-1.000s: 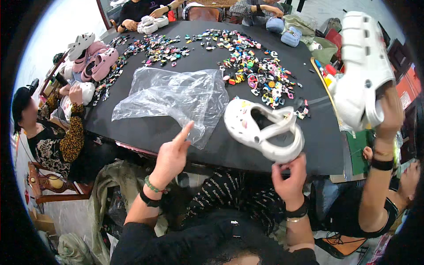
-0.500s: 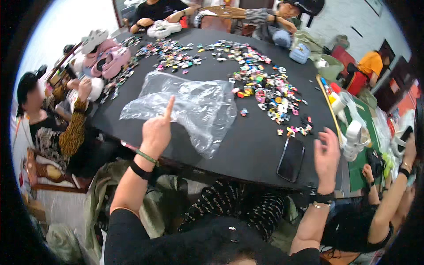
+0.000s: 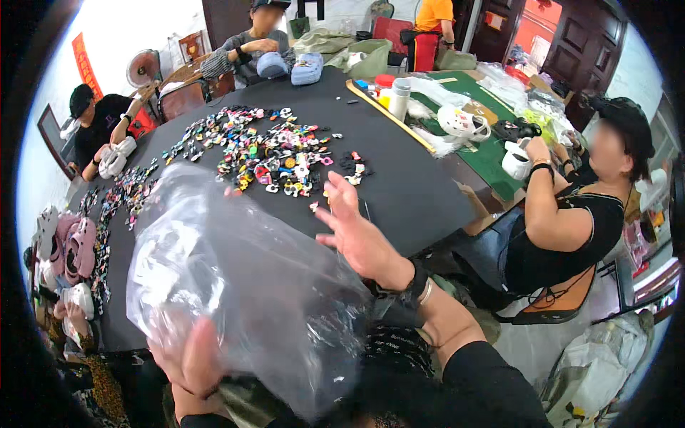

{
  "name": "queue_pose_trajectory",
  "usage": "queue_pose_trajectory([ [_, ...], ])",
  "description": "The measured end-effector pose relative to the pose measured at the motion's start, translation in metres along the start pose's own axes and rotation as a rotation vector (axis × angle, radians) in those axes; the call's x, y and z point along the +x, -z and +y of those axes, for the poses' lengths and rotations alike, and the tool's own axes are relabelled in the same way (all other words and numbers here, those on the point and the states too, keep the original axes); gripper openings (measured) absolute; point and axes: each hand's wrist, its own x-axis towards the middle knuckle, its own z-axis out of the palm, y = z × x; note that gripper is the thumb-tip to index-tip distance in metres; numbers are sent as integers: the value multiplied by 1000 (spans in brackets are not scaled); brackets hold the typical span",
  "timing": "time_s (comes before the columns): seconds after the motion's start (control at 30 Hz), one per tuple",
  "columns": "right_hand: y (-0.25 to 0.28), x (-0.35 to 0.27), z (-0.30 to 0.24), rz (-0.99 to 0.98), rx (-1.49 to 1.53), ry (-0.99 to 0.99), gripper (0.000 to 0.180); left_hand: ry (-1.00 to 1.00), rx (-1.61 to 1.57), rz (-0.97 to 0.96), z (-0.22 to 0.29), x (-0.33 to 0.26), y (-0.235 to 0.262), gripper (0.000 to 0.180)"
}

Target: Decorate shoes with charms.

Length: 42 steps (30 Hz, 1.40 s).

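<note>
A large clear plastic bag [image 3: 250, 250] is raised over the near part of the black table, bulging and smeared by motion. My left hand [image 3: 191, 360] grips its lower left side, thumb in front and fingers partly behind the film. Just past the bag's right edge, my right hand [image 3: 364, 239] is open, its fingers spread and nothing in them. Beyond it lie heaps of small colourful shoe charms [image 3: 289, 160]. The phone is almost wholly hidden behind my right hand.
Pink clogs [image 3: 80, 246] stand at the table's left edge, where co-workers handle white clogs. Blue clogs [image 3: 307, 69] sit at the far side. On the right, a green mat [image 3: 492, 167] carries a bottle [image 3: 399, 100] and a white clog [image 3: 460, 123]; a person sits beside it.
The plastic bag, flat on the table before, is now lifted toward me in my left hand. My view has turned right. My right hand has come closer to the bag.
</note>
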Motion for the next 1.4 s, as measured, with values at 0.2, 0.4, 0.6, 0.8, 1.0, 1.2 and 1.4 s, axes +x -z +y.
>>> queue_pose_trajectory([
  [0.2, 9, -41, 3, -266, 265, -432, 82, 37, -767, -129, 28, -6, 0, 47],
  [0.4, 97, -28, -8, 71, -1130, 89, 33, -381, -466, 165, 23, 14, -49, 46],
  [0.6, 310, 30, -28, 216, -1592, 314, 35, 131, -187, 10, -19, -66, -33, 55],
  [0.8, 415, 55, 4, 493, -1489, -279, 114, 1007, 69, 58, -70, -172, 51, 48],
  [1.0, 321, 94, -32, 587, -2154, 229, 86, 1084, 264, 146, -138, -220, 122, 33],
  [1.2, 16, 89, -12, -249, -1652, 672, 64, 1046, 364, 52, -255, -183, 109, 36],
  [1.4, -102, 67, 90, -740, -1456, 612, 67, 1062, 352, -3, -311, -164, 93, 37],
])
